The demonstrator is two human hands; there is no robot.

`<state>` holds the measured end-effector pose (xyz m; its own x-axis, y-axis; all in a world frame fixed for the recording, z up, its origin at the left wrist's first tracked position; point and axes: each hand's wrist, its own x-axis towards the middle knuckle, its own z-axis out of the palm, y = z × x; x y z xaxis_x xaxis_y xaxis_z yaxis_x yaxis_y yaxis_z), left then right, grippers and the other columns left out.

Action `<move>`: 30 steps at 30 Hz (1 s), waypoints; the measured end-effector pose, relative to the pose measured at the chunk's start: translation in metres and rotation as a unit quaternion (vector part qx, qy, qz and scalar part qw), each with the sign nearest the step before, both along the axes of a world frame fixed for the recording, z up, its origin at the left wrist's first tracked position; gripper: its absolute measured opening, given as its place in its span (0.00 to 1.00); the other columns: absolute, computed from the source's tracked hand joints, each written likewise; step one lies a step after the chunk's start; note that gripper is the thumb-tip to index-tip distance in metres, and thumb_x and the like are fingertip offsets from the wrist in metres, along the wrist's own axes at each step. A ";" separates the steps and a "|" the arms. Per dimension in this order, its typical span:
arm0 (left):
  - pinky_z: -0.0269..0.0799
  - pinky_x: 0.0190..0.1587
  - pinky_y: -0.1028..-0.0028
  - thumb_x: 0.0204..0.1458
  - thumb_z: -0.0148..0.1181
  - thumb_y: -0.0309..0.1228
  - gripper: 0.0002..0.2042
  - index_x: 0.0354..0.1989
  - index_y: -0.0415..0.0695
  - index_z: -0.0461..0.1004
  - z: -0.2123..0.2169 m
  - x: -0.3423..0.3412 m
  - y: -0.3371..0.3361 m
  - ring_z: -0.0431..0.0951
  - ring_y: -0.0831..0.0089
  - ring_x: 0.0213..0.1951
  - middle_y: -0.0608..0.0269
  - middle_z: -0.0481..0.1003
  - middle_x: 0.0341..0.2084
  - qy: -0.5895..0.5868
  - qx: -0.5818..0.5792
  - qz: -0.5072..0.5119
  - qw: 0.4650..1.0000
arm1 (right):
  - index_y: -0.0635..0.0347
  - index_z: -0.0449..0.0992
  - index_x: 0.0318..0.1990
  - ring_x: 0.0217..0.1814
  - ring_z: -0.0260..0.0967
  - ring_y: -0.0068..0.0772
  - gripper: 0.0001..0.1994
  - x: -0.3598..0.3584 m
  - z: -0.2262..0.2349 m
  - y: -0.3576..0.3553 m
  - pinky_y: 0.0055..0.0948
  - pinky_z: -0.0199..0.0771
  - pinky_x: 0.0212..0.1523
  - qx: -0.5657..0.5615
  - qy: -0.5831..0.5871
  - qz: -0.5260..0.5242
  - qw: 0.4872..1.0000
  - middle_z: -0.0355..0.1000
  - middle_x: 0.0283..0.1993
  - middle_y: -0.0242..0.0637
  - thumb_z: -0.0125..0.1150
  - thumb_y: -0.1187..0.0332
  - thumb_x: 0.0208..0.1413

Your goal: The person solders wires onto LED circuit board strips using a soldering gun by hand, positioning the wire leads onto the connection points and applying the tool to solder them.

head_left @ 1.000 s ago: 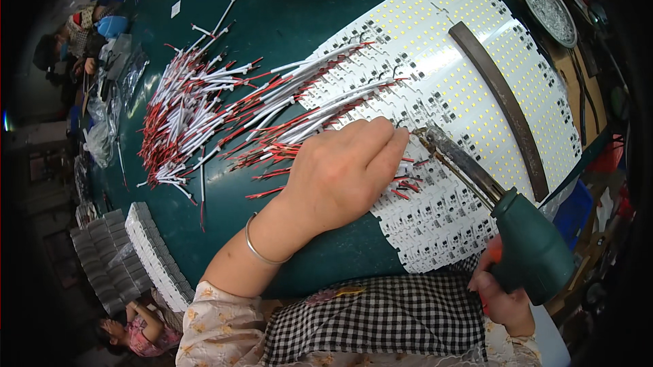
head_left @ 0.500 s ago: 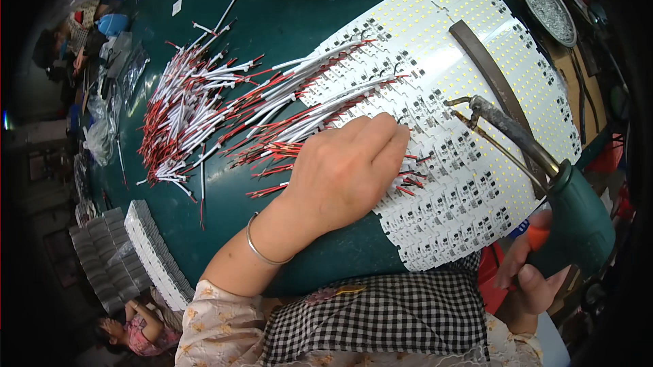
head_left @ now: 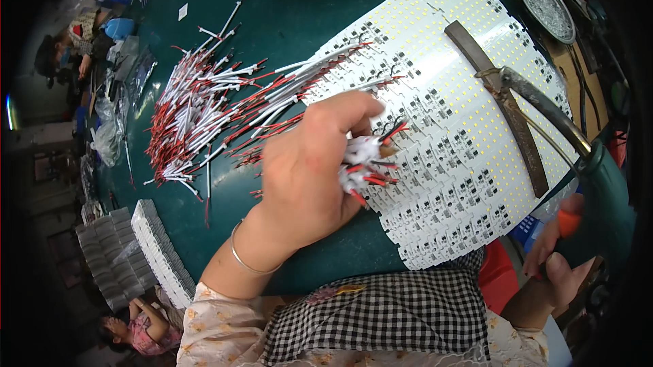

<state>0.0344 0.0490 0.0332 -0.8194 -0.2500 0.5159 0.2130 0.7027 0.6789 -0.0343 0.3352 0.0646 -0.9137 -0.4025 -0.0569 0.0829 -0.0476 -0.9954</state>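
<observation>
My left hand (head_left: 309,159) is closed around a small bunch of white-sleeved wires (head_left: 364,156) with red and black ends, at the near left edge of the circuit boards. Under it and to the right spreads a large sheet of white circuit boards (head_left: 435,122), with rows of yellow LEDs and small black parts. Loose wires (head_left: 313,74) lie across the sheet's left edge. At the right, my right hand (head_left: 554,251) grips a green-handled soldering gun (head_left: 598,190); its bent metal tip hangs over a dark metal bar (head_left: 507,108) lying on the boards.
A big heap of red and white wires (head_left: 183,115) lies left of the boards on the green table (head_left: 272,6). A metal bowl (head_left: 544,6) stands at the far right. Stacked boards (head_left: 160,251) sit at the near left. Other people (head_left: 143,329) are seated at the left.
My left hand has drawn back left, turning so the wire bunch's ends show. My right hand has carried the soldering gun right, its tip now over the dark bar.
</observation>
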 end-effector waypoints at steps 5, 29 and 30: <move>0.69 0.29 0.75 0.31 0.54 0.09 0.18 0.33 0.37 0.74 -0.015 -0.012 -0.008 0.72 0.67 0.27 0.56 0.69 0.28 -0.072 -0.109 -0.072 0.989 | 0.78 0.54 0.52 0.11 0.58 0.20 0.33 0.003 -0.011 -0.011 0.18 0.64 0.10 -0.019 -0.022 -0.014 0.999 0.61 0.19 0.35 0.64 0.66 0.44; 0.66 0.20 0.74 0.30 0.63 0.20 0.20 0.38 0.42 0.76 -0.037 -0.017 -0.010 0.73 0.69 0.22 0.61 0.72 0.22 -0.056 -0.207 -0.064 0.975 | 0.80 0.55 0.49 0.10 0.59 0.22 0.31 0.001 -0.015 -0.017 0.18 0.63 0.10 0.001 -0.083 -0.021 0.996 0.62 0.17 0.37 0.64 0.67 0.43; 0.66 0.20 0.74 0.30 0.63 0.20 0.20 0.38 0.42 0.76 -0.037 -0.017 -0.010 0.73 0.69 0.22 0.61 0.72 0.22 -0.056 -0.207 -0.063 0.975 | 0.80 0.55 0.49 0.10 0.59 0.22 0.31 0.001 -0.017 -0.016 0.18 0.62 0.09 0.000 -0.076 -0.018 0.997 0.62 0.17 0.37 0.64 0.67 0.43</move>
